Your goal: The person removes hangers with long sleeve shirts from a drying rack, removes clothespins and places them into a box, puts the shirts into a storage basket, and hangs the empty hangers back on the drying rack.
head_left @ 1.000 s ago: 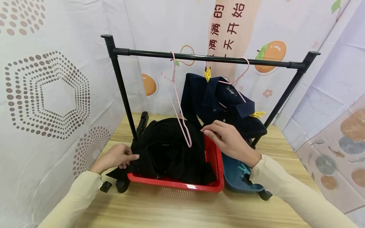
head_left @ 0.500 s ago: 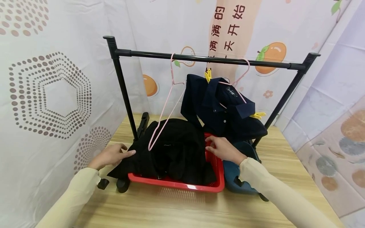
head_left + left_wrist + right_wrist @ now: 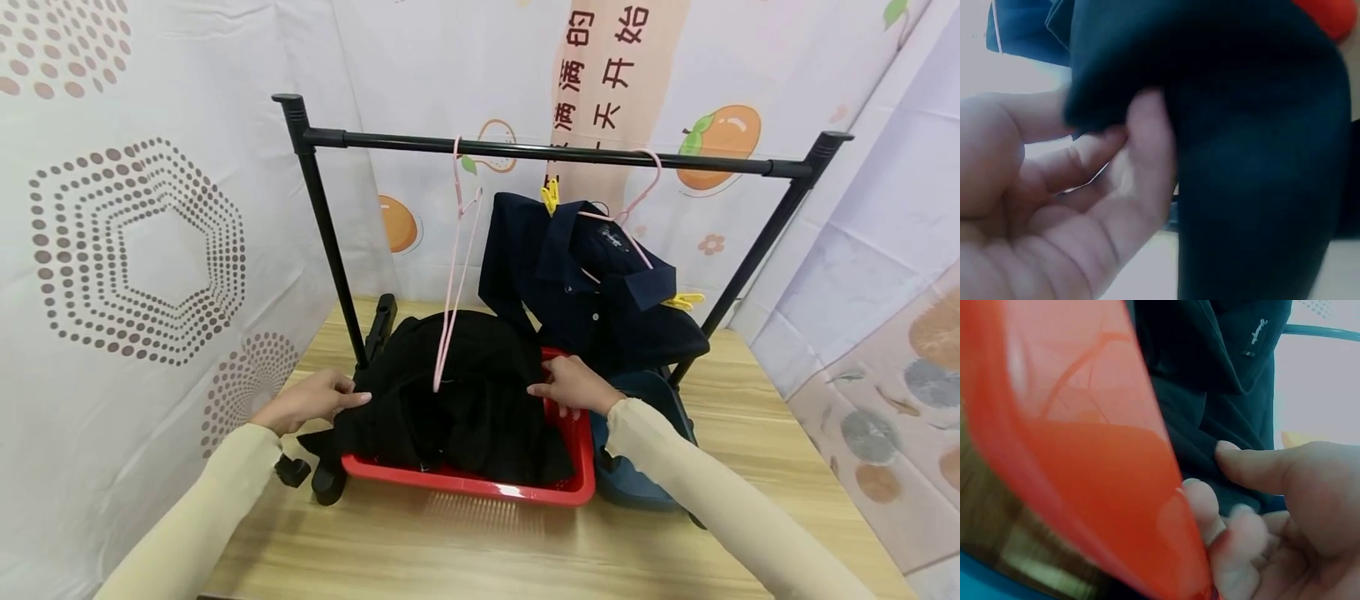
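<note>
1. The basket (image 3: 472, 485) stands on the table (image 3: 375, 550), the bundled garment (image 3: 510, 425) in it.
2. My left hand (image 3: 311, 400) is at the garment's left edge; my right hand (image 3: 576, 385) is at the basket's right side.
3. The bin (image 3: 637, 492) sits just right of the basket.
4. From the rack (image 3: 555, 152), a hanger (image 3: 445, 333) hangs left, the shirt (image 3: 525, 250) right, behind my right hand.
</note>
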### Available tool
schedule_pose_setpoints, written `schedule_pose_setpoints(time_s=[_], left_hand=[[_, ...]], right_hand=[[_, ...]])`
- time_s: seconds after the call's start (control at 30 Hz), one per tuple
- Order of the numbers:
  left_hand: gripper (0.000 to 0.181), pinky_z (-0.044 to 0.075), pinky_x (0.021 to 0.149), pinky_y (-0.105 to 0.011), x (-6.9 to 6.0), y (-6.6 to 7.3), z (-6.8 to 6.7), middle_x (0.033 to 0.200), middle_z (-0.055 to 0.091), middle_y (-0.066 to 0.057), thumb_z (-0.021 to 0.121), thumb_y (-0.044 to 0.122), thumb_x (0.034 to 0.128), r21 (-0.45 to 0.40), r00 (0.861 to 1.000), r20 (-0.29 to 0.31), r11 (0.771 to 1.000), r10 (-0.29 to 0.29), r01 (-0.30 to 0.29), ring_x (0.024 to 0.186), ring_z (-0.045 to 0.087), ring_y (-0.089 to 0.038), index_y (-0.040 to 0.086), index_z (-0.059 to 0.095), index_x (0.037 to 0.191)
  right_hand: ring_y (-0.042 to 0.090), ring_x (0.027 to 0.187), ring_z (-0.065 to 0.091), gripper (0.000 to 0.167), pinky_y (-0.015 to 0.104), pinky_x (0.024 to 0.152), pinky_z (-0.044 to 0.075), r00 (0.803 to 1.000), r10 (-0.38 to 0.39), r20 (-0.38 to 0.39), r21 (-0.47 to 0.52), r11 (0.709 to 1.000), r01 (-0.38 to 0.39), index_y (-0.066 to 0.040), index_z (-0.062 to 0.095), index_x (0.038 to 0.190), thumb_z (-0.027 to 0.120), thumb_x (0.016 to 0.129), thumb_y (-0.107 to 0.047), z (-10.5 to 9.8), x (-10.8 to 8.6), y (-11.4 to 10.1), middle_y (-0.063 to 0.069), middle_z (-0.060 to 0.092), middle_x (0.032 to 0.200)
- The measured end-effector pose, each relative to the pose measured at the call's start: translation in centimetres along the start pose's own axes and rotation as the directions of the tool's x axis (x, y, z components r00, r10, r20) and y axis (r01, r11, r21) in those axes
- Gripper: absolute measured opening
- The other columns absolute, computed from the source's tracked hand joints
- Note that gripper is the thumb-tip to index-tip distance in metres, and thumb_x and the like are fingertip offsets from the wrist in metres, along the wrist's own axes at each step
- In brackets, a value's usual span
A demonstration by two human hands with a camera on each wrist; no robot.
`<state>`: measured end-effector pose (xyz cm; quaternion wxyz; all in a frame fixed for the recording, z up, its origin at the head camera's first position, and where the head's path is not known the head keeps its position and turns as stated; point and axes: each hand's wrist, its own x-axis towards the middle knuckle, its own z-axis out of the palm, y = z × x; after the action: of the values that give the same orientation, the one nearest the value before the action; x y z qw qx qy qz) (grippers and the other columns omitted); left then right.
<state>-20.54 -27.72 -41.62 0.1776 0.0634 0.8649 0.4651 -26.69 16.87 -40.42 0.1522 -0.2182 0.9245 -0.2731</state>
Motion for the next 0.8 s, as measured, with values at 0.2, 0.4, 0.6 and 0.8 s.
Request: schedule_pose_setpoints(time_s=[0.2,0.4,0.6,0.8], left_hand=[[0.046,0.044,0.063,-0.033,0.1,2.3,-0.7,0.062,0.033,0.003,0.067,0.026,0.1028,0.021,0.988,-0.137,0.997,0.078,-0.075,0.059,0.034,-0.015,0.013,0.037,0.070],[0.036,0.054,0.080,-0.031,0.8,6.3,-0.1,0.077,0.043,-0.001,0.070,0.026,0.1010,-0.242,0.949,-0.252,0.937,0.190,-0.252,0.078,0.051,-0.014,0.005,0.049,0.080],[0.017,0.056,0.091,-0.038,1.5,8.8,3.2,0.102,0.067,-0.009,0.069,0.014,0.1005,-0.241,0.941,0.155,0.936,0.300,-0.258,0.099,0.070,-0.025,-0.003,0.067,0.103],[0.025,0.056,0.092,-0.045,1.7,8.3,3.1,0.113,0.072,-0.018,0.067,0.019,0.1021,0.008,0.862,0.460,0.969,0.214,-0.245,0.105,0.070,-0.038,0.000,0.074,0.117]], right_hand=[[0.015,0.048,0.061,0.017,0.031,0.049,0.055,0.993,-0.109,-0.045,0.026,0.994,0.110,0.001,0.072,0.114,0.064,0.101,-0.006,-0.2,0.1,0.4,0.007,0.071,0.073],[0.019,0.051,0.061,0.012,0.034,0.050,0.055,0.994,-0.074,-0.074,0.101,0.992,0.082,-0.006,0.072,0.106,0.061,0.103,-0.008,-0.3,0.2,0.6,0.011,0.068,0.075],[0.020,0.056,0.064,0.017,0.034,0.052,0.056,0.998,-0.046,-0.036,0.125,0.991,0.050,-0.003,0.065,0.116,0.063,0.104,-0.014,-0.2,0.3,0.6,0.011,0.069,0.080],[0.023,0.055,0.065,0.020,0.035,0.052,0.057,0.998,-0.042,-0.043,0.141,0.989,0.048,-0.001,0.065,0.119,0.062,0.104,-0.013,-0.3,0.2,0.5,0.011,0.070,0.084]])
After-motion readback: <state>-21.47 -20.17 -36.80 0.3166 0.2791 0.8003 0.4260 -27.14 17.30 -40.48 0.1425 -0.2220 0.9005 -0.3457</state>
